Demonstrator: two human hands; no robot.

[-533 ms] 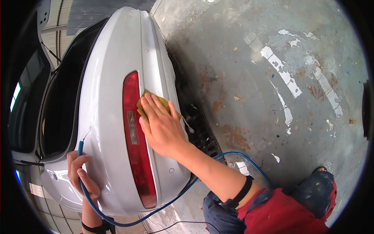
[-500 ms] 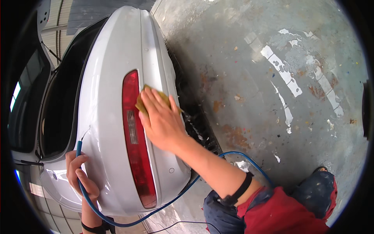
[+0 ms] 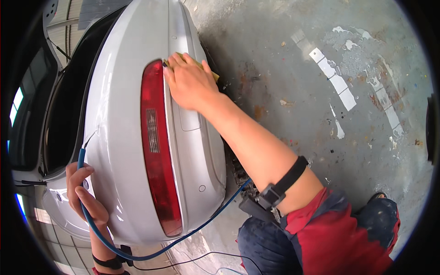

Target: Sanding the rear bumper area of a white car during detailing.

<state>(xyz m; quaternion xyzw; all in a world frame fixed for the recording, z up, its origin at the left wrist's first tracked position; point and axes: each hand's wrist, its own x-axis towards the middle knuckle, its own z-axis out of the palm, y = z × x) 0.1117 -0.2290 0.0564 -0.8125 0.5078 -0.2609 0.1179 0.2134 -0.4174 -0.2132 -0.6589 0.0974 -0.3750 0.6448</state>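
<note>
My right hand point(image 3: 190, 82) presses a thin yellow pad point(image 3: 211, 74) against the white car's rear bumper point(image 3: 189, 120). Its fingers lie over the pad, beside the upper end of the long red tail light point(image 3: 157, 188); most of the pad is hidden, and its material is unclear. My left hand point(image 3: 87, 192) is curled around a blue hose point(image 3: 97, 231) by the car body's left edge. What looks like a thin stream of water leaves the hose tip and falls on the white panel point(image 3: 114, 160).
The raised tailgate point(image 3: 30, 110) and dark trunk opening point(image 3: 68, 114) lie at the left. From my left hand the hose loops below the car to the right. A thin black cable point(image 3: 183, 262) crosses near my knees. Wet patches and stains mark the grey floor point(image 3: 284, 128).
My right hand has slid the pad up along the bumper, from beside the middle of the tail light to its upper end. The left hand with the hose has shifted slightly up and left.
</note>
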